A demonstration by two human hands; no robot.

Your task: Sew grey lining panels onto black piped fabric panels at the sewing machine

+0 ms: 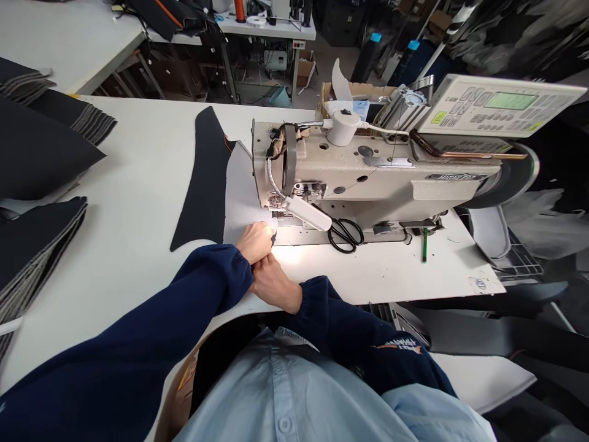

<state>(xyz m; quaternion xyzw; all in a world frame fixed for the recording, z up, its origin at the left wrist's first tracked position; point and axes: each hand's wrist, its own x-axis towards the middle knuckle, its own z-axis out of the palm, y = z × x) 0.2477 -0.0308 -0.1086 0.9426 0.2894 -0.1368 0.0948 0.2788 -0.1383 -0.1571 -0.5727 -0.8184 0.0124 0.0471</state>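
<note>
A dark fabric panel (201, 184) lies left of the sewing machine (386, 178), with a light grey piece (243, 190) along its right side that reaches under the machine head. My left hand (256, 241) is closed on the near edge of the grey piece, just in front of the needle area. Right below it and touching it, my right hand (275, 282) is closed too; what its fingers hold is hidden. Black-handled scissors (345, 235) lie on the machine bed to the right of my hands.
Stacks of dark cut panels (41, 135) fill the left side of the white table (129, 258). A white lamp (308, 213) hangs low by the needle. A green marker (424, 245) lies at the right, below the control panel (501, 105).
</note>
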